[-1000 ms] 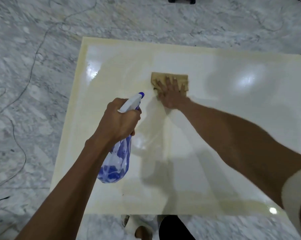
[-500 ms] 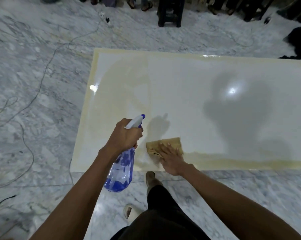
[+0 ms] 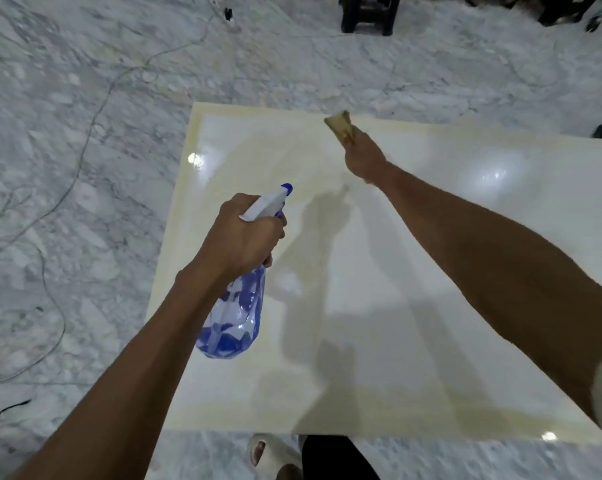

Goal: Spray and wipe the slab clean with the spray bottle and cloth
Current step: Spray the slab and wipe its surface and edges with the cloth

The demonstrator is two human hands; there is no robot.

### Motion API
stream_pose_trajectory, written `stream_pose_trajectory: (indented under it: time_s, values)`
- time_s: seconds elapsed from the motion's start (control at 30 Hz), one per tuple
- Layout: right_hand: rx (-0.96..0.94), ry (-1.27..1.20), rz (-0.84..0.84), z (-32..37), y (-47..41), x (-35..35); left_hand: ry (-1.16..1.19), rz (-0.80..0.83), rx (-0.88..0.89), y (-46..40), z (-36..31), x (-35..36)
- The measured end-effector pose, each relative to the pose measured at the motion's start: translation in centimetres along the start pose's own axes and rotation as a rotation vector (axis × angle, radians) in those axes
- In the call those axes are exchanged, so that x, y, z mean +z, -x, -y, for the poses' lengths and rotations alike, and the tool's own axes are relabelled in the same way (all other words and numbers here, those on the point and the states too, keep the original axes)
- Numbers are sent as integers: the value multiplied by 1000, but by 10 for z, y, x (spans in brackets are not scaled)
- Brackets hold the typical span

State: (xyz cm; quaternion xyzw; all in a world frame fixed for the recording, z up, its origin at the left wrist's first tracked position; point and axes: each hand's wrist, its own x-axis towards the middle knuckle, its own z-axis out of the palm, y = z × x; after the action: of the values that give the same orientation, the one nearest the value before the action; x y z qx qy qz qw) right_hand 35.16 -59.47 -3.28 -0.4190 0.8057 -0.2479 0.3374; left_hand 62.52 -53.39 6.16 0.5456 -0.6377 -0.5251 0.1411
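A glossy cream slab lies flat on the marble floor. My left hand grips the neck of a clear spray bottle with blue liquid and a white and blue nozzle, held over the slab's left part, nozzle pointing away from me. My right hand is stretched out to the slab's far edge and presses a tan cloth onto it. Most of the cloth is under my fingers.
Grey-white marble floor surrounds the slab. Thin cables run across it on the left. Dark stool legs stand at the far top. My sandalled foot and dark trouser leg sit at the slab's near edge.
My right hand has swept the cloth from the slab's near edge out to its far edge. My left hand still holds the bottle in about the same pose.
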Motion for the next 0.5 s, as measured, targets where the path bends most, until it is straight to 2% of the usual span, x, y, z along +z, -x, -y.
stream_pose_trajectory:
  time_s: [0.1,0.2,0.37,0.5]
  values:
    - [-6,224,44,-11,-95,17,-4,-29,1,-33,11,-4]
    - [27,556,188,-30,-126,59,-14,-50,-3,-53,27,-4]
    - [-5,611,114,-58,-69,101,-33,-29,-53,-50,43,-4]
    - [-59,654,108,-76,17,119,-12,9,-70,-20,45,-4]
